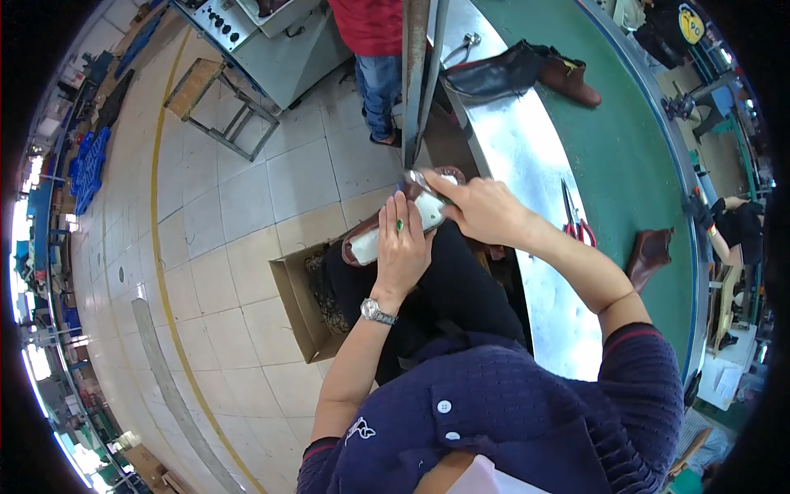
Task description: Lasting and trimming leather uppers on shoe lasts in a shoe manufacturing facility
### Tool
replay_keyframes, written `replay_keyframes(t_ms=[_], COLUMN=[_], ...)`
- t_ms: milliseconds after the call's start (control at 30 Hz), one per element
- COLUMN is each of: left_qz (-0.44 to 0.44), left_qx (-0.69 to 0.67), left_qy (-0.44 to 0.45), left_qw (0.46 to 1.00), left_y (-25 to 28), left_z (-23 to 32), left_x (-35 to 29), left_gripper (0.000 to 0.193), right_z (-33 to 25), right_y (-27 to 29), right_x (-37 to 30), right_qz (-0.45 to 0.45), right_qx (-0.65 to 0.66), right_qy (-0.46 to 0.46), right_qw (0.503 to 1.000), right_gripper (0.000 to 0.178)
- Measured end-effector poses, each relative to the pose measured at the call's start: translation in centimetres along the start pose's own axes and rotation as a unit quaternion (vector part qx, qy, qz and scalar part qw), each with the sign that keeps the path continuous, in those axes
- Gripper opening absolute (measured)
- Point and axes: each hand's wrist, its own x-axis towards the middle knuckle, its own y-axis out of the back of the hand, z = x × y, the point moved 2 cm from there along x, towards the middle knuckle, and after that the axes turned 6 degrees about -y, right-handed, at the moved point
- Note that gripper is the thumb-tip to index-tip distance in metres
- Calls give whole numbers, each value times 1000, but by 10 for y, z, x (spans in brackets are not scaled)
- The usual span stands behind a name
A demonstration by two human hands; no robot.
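Pale floor tiles [247, 272] spread to the left, while a shiny metal ledge [547, 288] and a green work surface [613, 165] run along the right. Above the person's lap, at a slant, lies a brown shoe [429, 211] with a broad whitish face turned up. It looks fairly light, and probably firm along its length, with a thinner, more pliant brown rim; smooth leather of that kind could slip or scuff, though it hardly seems fragile. A sound hold would be across the middle with the thumb along the side, where the left hand [401, 251] grasps it, fingers laid over the white part. At the far end the right hand [485, 212] is bent in with its fingertips at the rim; blur there leaves me unable to tell whether it pinches the edge, grips some small tool or merely touches. Underside and middle of the shoe are hidden by the hands and legs. Next to the left knee stands a cardboard box [296, 309], its contents dark and mostly covered by the leg. Farther out, red-handled scissors [583, 234] lie on the ledge's edge, and a co-worker in a red top [369, 29] is cut off above.
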Motion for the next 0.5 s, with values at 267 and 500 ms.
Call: replay_keyframes(t_ms=[267, 500], left_qz=[-6, -123], left_qx=[-77, -157], left_qy=[55, 105], left_qw=[996, 974], left_y=[9, 13], left_z=[0, -9], left_x=[16, 52], left_gripper=[70, 111], right_z=[7, 41], right_y=[-15, -11], right_x=[-8, -31], right_qz=[35, -230], right_qx=[30, 622], right_qy=[-66, -171], right_qw=[997, 728], right_gripper=[62, 50])
